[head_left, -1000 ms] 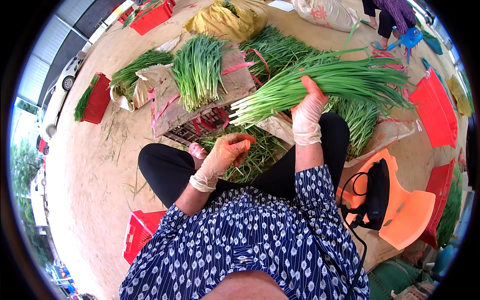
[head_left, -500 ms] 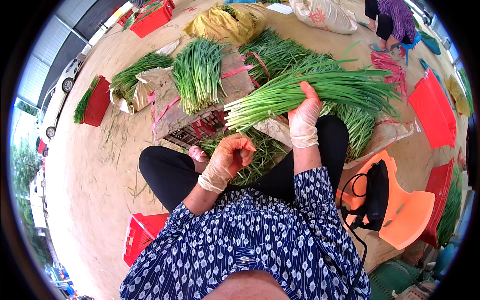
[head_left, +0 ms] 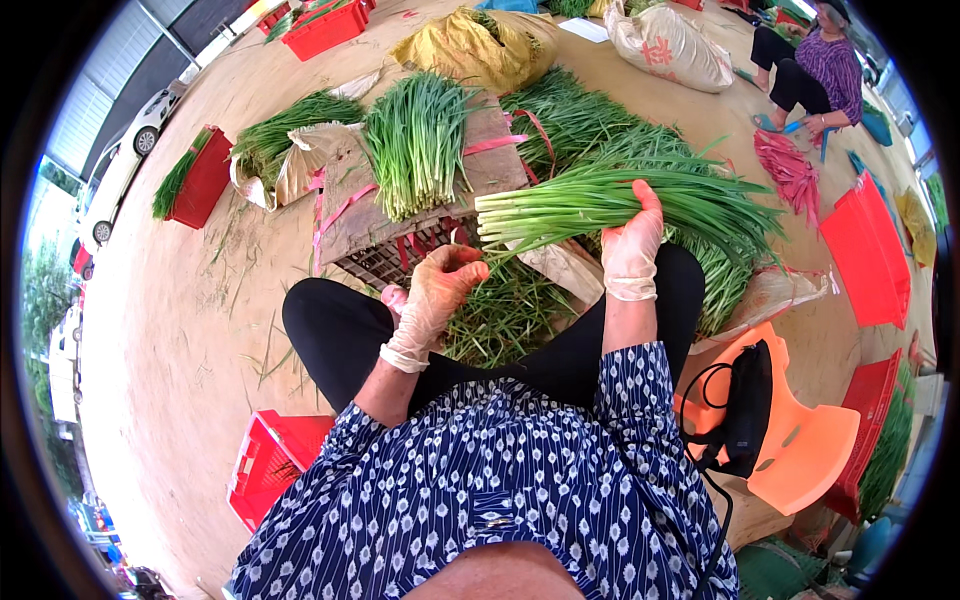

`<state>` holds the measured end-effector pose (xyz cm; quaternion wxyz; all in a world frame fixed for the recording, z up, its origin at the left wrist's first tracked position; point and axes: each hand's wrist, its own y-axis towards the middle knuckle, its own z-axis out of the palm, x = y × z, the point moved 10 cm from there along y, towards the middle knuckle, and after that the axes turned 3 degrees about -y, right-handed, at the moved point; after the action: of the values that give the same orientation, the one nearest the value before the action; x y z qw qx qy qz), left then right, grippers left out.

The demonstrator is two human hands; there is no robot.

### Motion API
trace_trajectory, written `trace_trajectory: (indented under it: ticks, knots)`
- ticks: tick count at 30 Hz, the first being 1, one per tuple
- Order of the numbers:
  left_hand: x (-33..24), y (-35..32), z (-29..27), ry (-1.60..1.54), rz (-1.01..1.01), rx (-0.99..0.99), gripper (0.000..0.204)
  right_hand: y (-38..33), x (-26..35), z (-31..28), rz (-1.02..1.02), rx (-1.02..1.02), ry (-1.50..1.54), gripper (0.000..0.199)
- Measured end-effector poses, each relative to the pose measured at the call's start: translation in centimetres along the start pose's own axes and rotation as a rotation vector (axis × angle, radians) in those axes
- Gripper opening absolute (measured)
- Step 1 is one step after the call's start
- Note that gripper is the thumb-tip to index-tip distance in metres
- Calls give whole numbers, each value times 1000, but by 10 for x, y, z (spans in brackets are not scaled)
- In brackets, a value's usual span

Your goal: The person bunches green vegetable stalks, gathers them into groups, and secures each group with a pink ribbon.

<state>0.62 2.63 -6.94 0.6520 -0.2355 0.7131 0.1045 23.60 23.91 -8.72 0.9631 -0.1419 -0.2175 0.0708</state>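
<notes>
My right hand [head_left: 632, 240] is wrapped tight around a bunch of green onions [head_left: 600, 200] above my lap. My left hand [head_left: 440, 285] is curled at the white root ends, maybe pinching something. I should keep the bunch level and pick gently.

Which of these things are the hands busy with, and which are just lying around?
In use:
- right hand gripping the bunch of green stalks
- left hand at the bunch's pale cut ends
- pile of trimmings between the knees

Lying about:
- bundle of greens on the wooden crate
- orange stool
- black pouch
- red basket
- yellow sack
</notes>
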Motion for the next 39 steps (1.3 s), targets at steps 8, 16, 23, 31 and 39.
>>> trace_trajectory:
  ticks: [8, 16, 23, 31, 39]
  knots:
    - [-9, -4, 39, -55, -132, 237, 14, 4, -7, -3, 18, 24, -22, 26]
    - [11, -40, 24, 173, -170, 540, 37, 11, 5, -6, -15, 7, 15, 27]
    - [-7, -4, 38, -406, -34, 225, 45, -3, -23, 1, 125, 36, -31, 27]
    - [-20, -24, 38, -78, 27, 313, 8, 15, -13, -11, 50, 7, -25, 29]
    - [-15, -20, 49, -350, -139, 176, 26, 0, 4, 3, -186, 13, -23, 29]
